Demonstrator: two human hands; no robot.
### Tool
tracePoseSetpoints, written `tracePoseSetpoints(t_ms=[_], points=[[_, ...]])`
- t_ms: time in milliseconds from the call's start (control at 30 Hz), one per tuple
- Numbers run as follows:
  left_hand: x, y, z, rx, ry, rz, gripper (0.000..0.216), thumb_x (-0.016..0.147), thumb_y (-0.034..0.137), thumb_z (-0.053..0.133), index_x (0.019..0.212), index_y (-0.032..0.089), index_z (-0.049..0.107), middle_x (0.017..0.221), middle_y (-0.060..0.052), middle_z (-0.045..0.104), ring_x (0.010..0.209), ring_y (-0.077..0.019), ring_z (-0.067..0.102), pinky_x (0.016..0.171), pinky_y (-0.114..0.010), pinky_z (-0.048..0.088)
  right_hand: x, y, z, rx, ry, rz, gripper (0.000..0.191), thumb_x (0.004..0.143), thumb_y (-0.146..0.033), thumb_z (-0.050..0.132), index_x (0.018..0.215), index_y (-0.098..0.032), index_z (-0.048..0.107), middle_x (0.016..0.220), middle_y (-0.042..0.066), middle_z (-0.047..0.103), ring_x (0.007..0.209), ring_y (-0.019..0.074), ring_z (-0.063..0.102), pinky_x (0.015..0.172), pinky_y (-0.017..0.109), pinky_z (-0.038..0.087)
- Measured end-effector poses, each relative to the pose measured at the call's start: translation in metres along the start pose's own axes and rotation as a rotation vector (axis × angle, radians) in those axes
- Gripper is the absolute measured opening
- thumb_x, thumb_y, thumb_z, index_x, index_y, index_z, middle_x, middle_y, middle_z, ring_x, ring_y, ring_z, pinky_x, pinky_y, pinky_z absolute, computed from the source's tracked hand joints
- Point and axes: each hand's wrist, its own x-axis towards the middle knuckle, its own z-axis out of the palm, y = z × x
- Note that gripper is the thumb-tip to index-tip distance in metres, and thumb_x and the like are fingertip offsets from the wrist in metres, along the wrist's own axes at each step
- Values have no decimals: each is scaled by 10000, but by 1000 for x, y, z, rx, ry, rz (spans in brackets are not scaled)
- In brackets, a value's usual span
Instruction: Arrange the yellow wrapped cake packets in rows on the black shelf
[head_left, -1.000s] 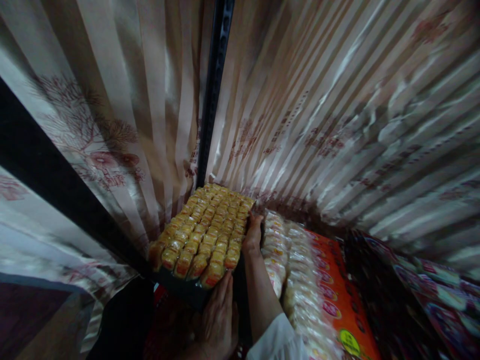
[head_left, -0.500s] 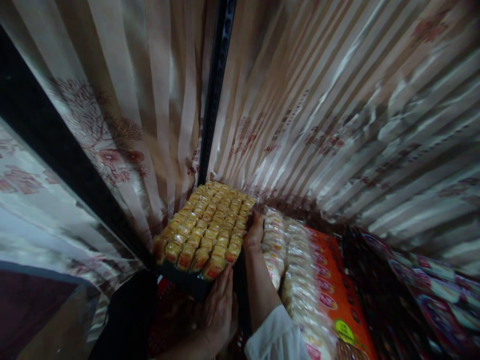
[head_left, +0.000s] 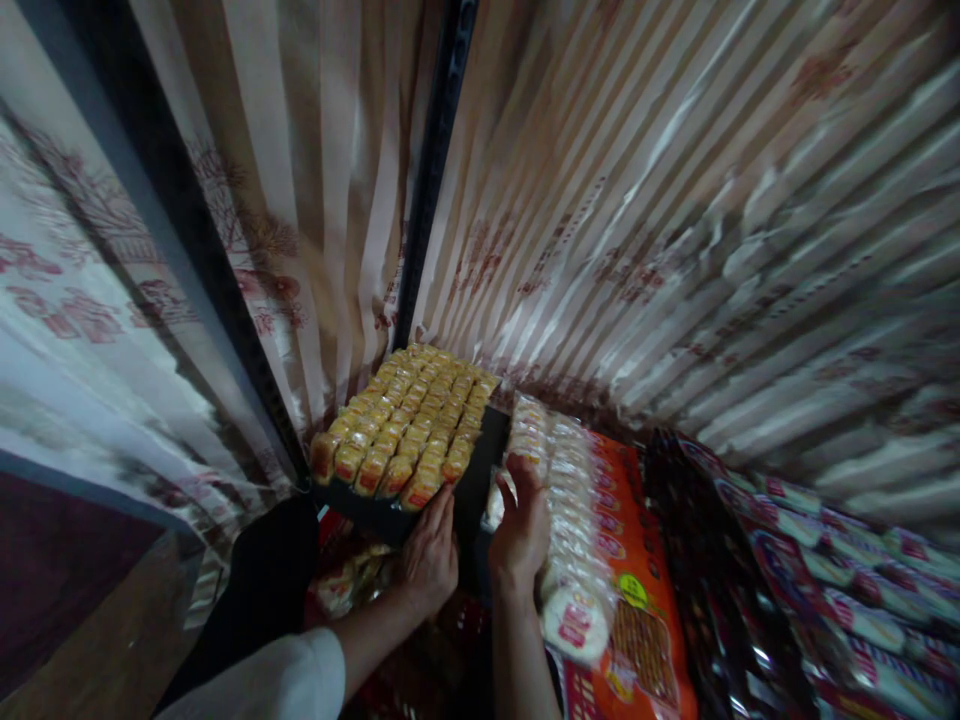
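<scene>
Rows of small yellow-wrapped packets [head_left: 405,425] are stacked close together on a dark board or box [head_left: 367,512] in the corner. My left hand [head_left: 433,550] lies with stretched fingers against the front right corner of this stack, fingertips touching the lowest packets. Just to the right, my right hand [head_left: 523,525] is raised with its fingers apart and holds nothing. It overlaps a row of clear-wrapped white round packets [head_left: 566,500] in the view; whether it touches them I cannot tell.
Beside the white packets lie an orange printed bag [head_left: 626,520], dark glossy packages [head_left: 720,570] and white-and-red packets [head_left: 832,560]. A striped printed curtain [head_left: 637,200] hangs behind, with a dark metal upright [head_left: 435,170] at the corner. Red packaging [head_left: 352,570] lies below the board.
My right hand has left the right side of the yellow stack and moved right and towards me, opening. My left hand stays at the front corner. The view has shifted slightly.
</scene>
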Motion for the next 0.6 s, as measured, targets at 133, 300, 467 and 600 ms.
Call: tracePoseSetpoints(t_ms=[133,300,467,600], points=[[-5,-1,-8,-31,-14,47,476,881,103,246,1334,76,390,1420,-142,383,1317,-197,347,1081,-384,355,-68,-4,-31,-211,-55,17,415,847,-467,415,1094,-196,609,1157,86,621,1082,227,562,869,383,459],[-42,0,-32,-76,-113,183,378,860,157,363,1195,136,538,1261,-109,519,1187,-207,461,1015,-359,407,-139,13,-65,-372,-161,169,456,832,-524,429,1023,-165,635,1070,103,654,1013,230,591,897,380,442],[-99,-15,-42,-103,-155,-47,351,758,54,405,1028,159,605,1101,-75,562,1042,-183,520,956,-323,435,-167,54,-86,-478,-190,342,453,766,-518,504,1053,-188,624,1098,89,644,1050,237,572,946,394,405],[-115,-48,-40,-88,-234,-498,383,709,-37,422,996,141,601,1138,-85,550,1095,-173,509,1001,-297,393,-174,90,-88,-642,-266,501,392,655,-434,603,971,-210,668,1053,81,665,1055,271,566,975,436,368]])
